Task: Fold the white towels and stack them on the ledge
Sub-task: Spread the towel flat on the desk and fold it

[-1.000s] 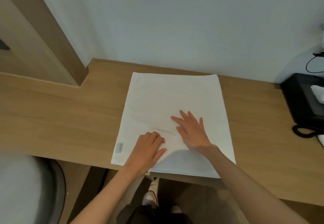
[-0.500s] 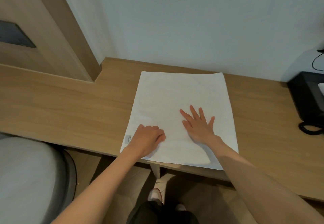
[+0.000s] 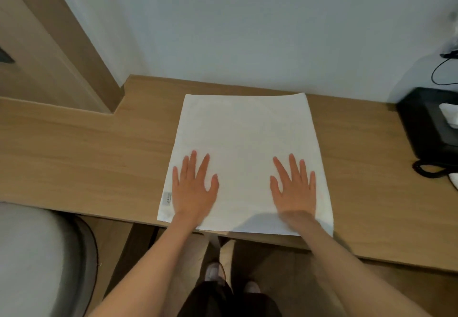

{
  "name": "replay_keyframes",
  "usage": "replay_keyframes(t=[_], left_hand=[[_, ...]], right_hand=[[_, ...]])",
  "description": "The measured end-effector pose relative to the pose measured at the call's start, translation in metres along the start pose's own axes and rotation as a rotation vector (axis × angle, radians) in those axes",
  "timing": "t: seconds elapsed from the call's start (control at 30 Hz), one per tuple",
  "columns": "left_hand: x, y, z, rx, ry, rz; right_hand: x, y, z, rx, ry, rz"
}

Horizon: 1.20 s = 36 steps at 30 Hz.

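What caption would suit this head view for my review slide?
Both hands, left hand and right hand, press flat on a white towel spread on the wooden ledge.

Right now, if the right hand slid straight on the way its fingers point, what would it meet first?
The right hand lies flat on the towel, and the cloth ahead carries nothing. Beyond its far edge is a thin strip of ledge, then the wall, probably the first thing to stop it.
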State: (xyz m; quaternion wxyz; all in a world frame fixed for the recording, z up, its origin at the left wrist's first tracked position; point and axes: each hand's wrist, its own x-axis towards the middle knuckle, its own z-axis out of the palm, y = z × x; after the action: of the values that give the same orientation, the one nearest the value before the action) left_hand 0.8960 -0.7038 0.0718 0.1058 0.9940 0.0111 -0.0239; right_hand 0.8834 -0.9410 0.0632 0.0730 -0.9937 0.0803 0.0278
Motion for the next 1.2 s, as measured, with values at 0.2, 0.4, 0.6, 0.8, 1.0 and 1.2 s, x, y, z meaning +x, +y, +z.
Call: replay_keyframes(t=[0.2, 0.4, 0.6, 0.8, 1.0, 1.2], left_hand=[[-0.006, -0.013, -0.014, 0.034, 0.006, -0.131], [0.014, 0.047, -0.019, -0.02, 0.045, 0.106], [0.035, 0.059, 0.002, 0.008, -0.053, 0.199], [0.036, -0.014, -0.008, 0.003, 0.041, -0.21], [0.052, 0.022, -0.022, -0.067, 0.109, -0.066], [0.11, 0.071, -0.01, -0.087, 0.011, 0.141]], right_hand=[[-0.015, 0.027, -0.022, 0.009, -0.049, 0.103], [0.002, -0.026, -0.023, 0.028, 0.021, -0.034], [0.019, -0.041, -0.002, 0.033, 0.002, -0.118], [0.004, -0.021, -0.005, 0.104, 0.142, 0.028], [0.034, -0.041, -0.022, 0.241, 0.327, -0.064], [0.113, -0.079, -0.027, 0.177, -0.002, -0.145]])
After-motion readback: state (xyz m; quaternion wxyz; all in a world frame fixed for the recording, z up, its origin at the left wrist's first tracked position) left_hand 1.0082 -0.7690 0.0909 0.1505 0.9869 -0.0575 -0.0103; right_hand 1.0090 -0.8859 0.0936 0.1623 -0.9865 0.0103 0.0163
